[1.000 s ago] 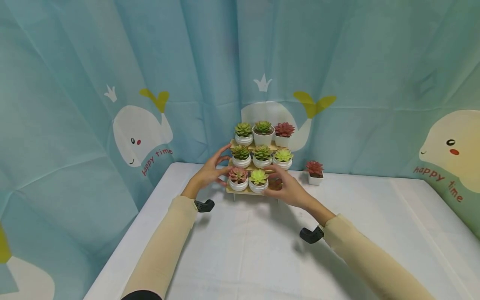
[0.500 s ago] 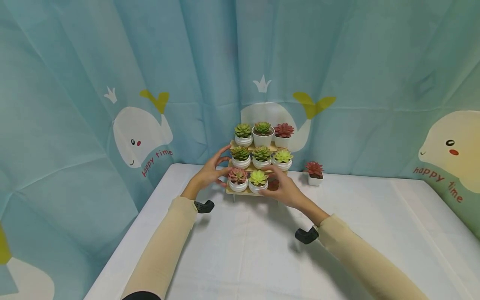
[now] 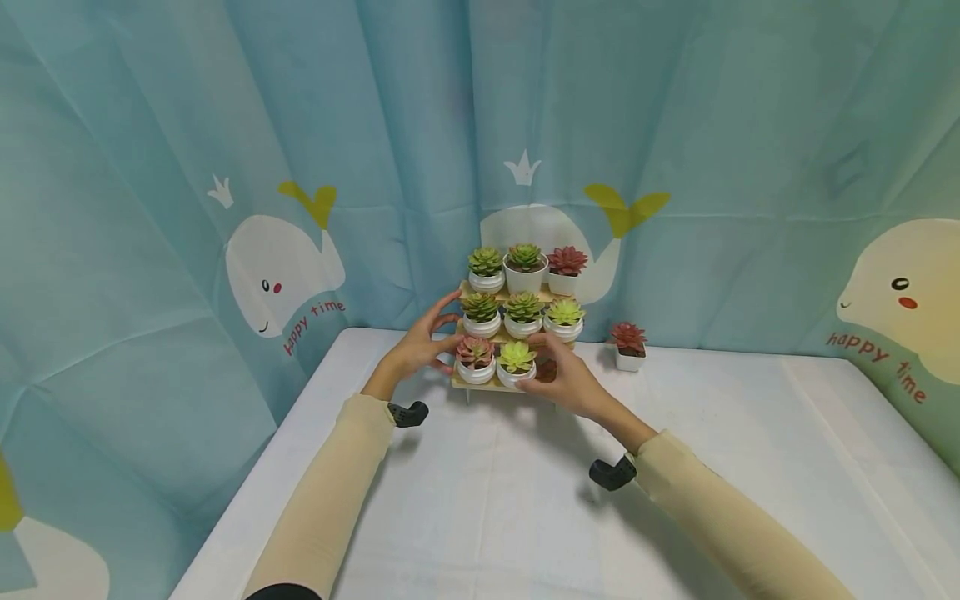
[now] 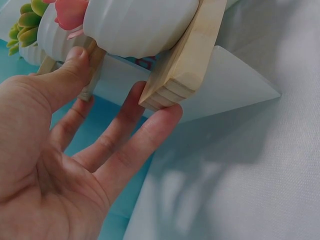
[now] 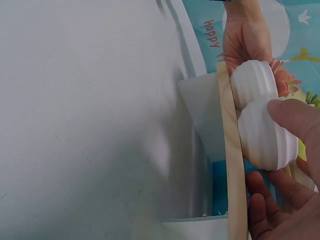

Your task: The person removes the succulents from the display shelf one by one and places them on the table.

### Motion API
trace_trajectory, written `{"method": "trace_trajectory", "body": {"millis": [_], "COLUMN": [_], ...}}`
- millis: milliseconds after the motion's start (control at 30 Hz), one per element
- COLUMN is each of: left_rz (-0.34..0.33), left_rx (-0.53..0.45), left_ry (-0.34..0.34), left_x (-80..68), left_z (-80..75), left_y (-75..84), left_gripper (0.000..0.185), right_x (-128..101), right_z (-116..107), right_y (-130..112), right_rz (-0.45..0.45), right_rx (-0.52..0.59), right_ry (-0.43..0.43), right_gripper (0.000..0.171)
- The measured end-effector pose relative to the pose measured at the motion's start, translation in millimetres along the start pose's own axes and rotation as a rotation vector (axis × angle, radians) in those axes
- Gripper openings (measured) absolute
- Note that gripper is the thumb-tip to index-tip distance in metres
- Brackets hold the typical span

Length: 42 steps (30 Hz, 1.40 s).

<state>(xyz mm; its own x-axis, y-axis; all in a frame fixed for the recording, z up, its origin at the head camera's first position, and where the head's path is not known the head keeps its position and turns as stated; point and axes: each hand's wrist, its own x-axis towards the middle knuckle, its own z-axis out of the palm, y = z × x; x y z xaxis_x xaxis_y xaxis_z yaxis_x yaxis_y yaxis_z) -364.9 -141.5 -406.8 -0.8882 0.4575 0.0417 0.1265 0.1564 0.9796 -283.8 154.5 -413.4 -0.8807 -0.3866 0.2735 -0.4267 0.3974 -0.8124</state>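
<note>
1. The left hand, fingers spread, touches the left end of the three-tier rack, which runs crosswise.
2. On its bottom shelf stands the pink potted succulent, then the yellow-green potted succulent.
3. The right hand, nearer the latter, pinches its white pot from the right.

I've got smooth wood on the shelf, smooth pots, plastic-looking plants, matt plastic-looking side panels, fine-weave cloth on the table, smooth cloth curtain, matt cloth sleeves.

Both wrist views close-up (same shelf)
</note>
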Motion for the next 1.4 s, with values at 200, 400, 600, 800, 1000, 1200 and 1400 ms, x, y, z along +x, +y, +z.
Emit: {"method": "trace_trajectory", "body": {"millis": [200,400,600,800,1000,1200,1400], "left_rz": [-0.006,-0.005,-0.007,-0.001,-0.011,-0.007,-0.007], "left_rx": [-0.007,-0.01,-0.012,-0.008,-0.007,-0.017,-0.018], "left_ry": [0.0,-0.004,-0.005,0.0,0.002,0.002,-0.005], "left_x": [-0.4,-0.7,-0.2,-0.8,-2.0,-2.3,-3.9], "left_z": [-0.4,0.2,-0.7,-0.1,1.6,2.1,2.2], "left_y": [1.3,3.1,3.4,4.6,2.7,2.6,3.8], "left_gripper": [0.08,0.08,0.08,0.08,0.08,0.08,0.08], "right_x": [1,3,2,1,-1,-5,-7], "right_z": [3,5,4,2,2,-4,-12], "right_y": [2,-1,1,-1,-3,-6,-12], "right_rz": [0.025,0.032,0.042,0.059,0.112,0.103,0.106], "right_rx": [-0.017,-0.002,-0.011,0.007,0.008,-0.012,-0.024], "right_ry": [-0.001,-0.005,0.005,0.006,0.004,-0.01,-0.014], "right_gripper": [0.06,0.057,0.06,0.061,0.062,0.067,0.068]}}
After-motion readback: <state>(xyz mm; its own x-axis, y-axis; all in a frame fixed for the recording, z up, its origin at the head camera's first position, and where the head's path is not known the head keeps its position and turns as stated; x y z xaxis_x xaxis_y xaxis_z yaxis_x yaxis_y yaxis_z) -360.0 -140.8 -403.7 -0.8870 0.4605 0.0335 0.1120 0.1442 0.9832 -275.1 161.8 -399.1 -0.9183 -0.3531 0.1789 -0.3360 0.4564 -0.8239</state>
